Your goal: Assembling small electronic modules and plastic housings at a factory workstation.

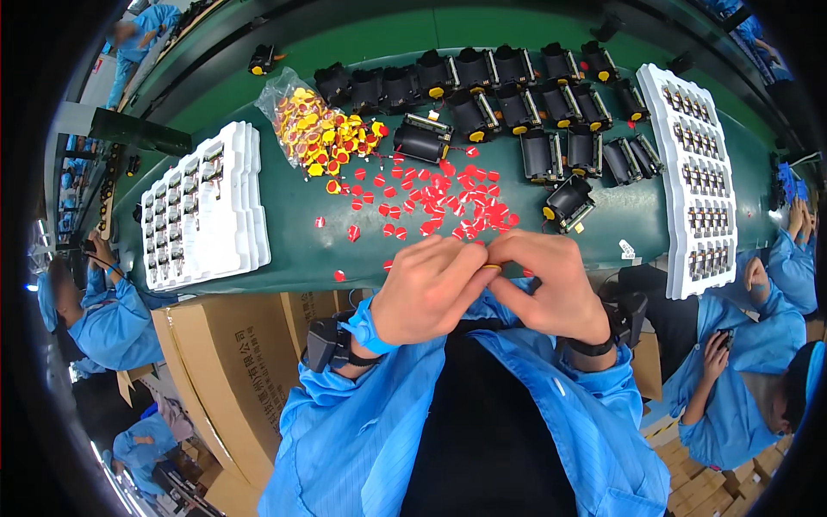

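My left hand point(431, 289) and my right hand point(551, 280) meet at the table's near edge, fingertips pinched together. Between them shows the edge of a small yellow piece point(492, 266), mostly hidden by my fingers. Just beyond lie many small red discs point(422, 194) with pale stripes, scattered over the green table. A clear plastic bag point(280, 96) lies open farther left, spilling yellow pieces with red centres point(323, 129). Nearest beyond my right hand is a black housing point(568, 202) with a yellow piece at its side.
Rows of black housings point(517, 108) stand along the far side. White trays of small metal parts point(207, 224) point(689, 181) lie at left and right. A cardboard box point(233, 370) stands below the table at left. Co-workers in blue sit on both sides, one point(732, 370) close at right.
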Available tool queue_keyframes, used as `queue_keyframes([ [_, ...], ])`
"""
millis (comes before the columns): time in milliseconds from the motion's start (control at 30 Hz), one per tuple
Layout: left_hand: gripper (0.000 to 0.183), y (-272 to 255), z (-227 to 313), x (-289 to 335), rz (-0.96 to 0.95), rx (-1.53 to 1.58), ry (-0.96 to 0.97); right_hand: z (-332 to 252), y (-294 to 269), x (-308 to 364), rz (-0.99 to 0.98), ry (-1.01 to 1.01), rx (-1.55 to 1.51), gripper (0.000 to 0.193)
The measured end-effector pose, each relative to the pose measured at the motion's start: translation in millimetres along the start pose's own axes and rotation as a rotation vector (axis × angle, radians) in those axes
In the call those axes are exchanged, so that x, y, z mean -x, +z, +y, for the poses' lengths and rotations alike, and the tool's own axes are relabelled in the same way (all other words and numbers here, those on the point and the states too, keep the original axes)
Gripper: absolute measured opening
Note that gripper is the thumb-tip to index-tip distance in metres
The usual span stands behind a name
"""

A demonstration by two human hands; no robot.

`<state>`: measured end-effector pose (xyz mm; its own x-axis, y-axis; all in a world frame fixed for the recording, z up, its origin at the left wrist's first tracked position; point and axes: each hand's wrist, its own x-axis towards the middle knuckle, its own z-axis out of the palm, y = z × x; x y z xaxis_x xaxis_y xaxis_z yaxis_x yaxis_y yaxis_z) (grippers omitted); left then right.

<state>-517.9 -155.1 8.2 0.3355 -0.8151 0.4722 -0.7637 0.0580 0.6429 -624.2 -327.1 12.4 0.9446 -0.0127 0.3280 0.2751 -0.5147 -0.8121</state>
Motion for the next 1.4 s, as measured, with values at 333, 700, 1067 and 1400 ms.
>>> queue_keyframes([
  [333, 0.011, 22, 27, 18, 0.266, 0.656, -0.588, 4, 34, 20, 0.185, 0.401, -0.900, 0.013],
  [700, 0.016, 26, 21, 31, 0.017, 0.669, -0.481, 13, 23, 42, 0.102, 0.488, -1.061, 0.014],
  [1067, 0.013, 34, 17, 27, 0.028, 0.396, -0.246, 19, 21, 58, 0.083, 0.640, -1.682, 0.016],
  [1400, 0.018, 16, -57, -29, -0.655, -0.484, -0.114, 6, -9, 60, 0.521, 0.359, -1.263, 0.024],
])
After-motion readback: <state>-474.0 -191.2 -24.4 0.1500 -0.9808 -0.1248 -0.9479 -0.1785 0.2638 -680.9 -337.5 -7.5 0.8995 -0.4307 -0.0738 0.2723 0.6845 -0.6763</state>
